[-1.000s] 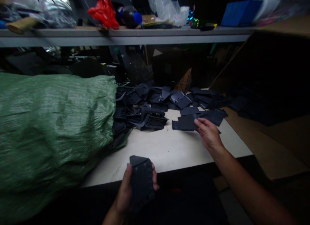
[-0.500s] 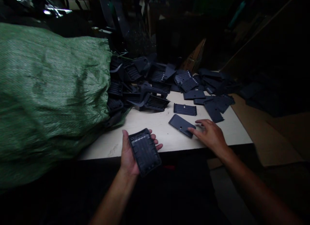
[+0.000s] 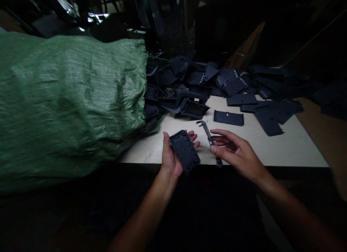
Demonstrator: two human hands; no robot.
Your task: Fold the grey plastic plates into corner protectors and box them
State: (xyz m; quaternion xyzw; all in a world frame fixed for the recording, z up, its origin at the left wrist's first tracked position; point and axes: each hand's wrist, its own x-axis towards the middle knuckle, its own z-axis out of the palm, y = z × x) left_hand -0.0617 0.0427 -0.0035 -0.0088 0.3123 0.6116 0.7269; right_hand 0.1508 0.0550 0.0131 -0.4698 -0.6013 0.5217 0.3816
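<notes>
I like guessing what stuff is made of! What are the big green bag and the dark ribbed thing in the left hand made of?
The green sack looks like woven plastic: a fine criss-cross weave with a slight sheen and crinkles. The ribbed panel in the left hand seems to be moulded plastic, matt dark grey, with raised ribs and small corner holes; the dim light leaves some doubt.

The ribbed panel (image 3: 184,151) and thin plate (image 3: 210,140) look matt dark plastic, the sack (image 3: 70,100) coarse woven green cloth, the bench (image 3: 271,147) smooth and pale.

Dim, dark edges, slight blur
</notes>
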